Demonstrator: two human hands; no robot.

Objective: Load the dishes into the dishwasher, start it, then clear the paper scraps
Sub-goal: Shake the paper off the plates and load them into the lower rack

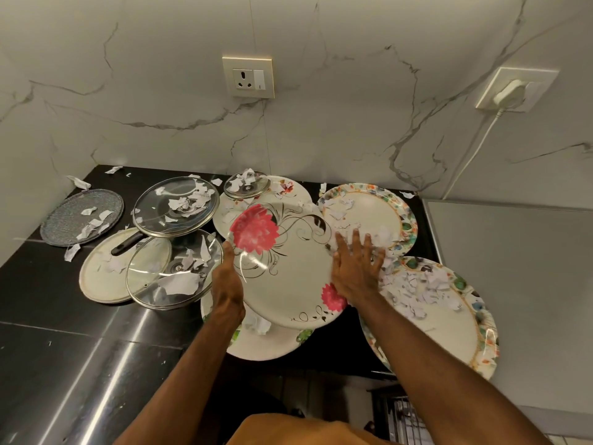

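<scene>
Here the large cream plate with the pink flower print and dark scrolls (285,264) is tilted up off the black stone worktop (64,332), above the other dishes, its face almost clear of paper. The left hand (226,277) holds its left rim, the grip closed on the edge with the thumb on the face; the fingers behind are hidden. The right hand (356,268) lies flat on the plate's right side, fingers spread and pinching nothing, among white torn paper scraps (414,290) that lie on the multicoloured floral-rimmed plate (475,335) just beside it.

The flowered plate looks stiff, glossy and probably slippery; whether it is melamine or ceramic cannot be told, so it is best treated as breakable. It appears moderately light, since one hand at the rim seems to carry it. The rim is the sound place to take hold, at two opposite points, thumbs on top.

The round glass lids with steel bands (175,207) near the left are likely heavier and more fragile; their knobs are mostly hidden under scraps. A dark wire rack (401,415), perhaps the dishwasher's, shows below the worktop's edge.
</scene>
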